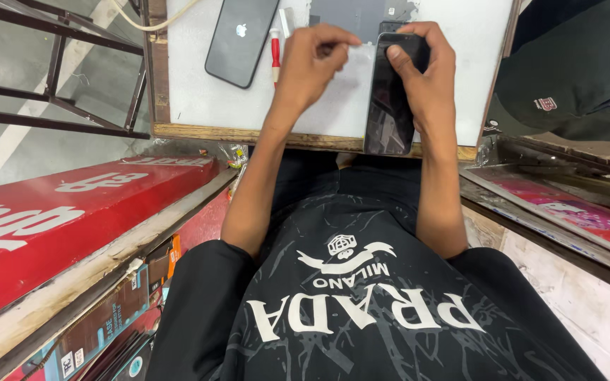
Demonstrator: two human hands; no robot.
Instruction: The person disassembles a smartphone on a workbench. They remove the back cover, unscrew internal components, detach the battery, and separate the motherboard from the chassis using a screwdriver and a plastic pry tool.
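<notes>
The right hand (425,77) clamps the dark phone (390,99), long axis running away from the person, while the left hand (312,63), just beside it, pinches a thin film (344,85) lying over the phone's left edge.

Phone repair stall: worktable (199,106), screwdriver (274,55), phones (240,40).

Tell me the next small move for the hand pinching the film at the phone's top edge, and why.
Probably keep drawing the thin film sideways off the dark phone: the left hand pinches its corner, and the right hand steadies the phone on the white worktop.
</notes>
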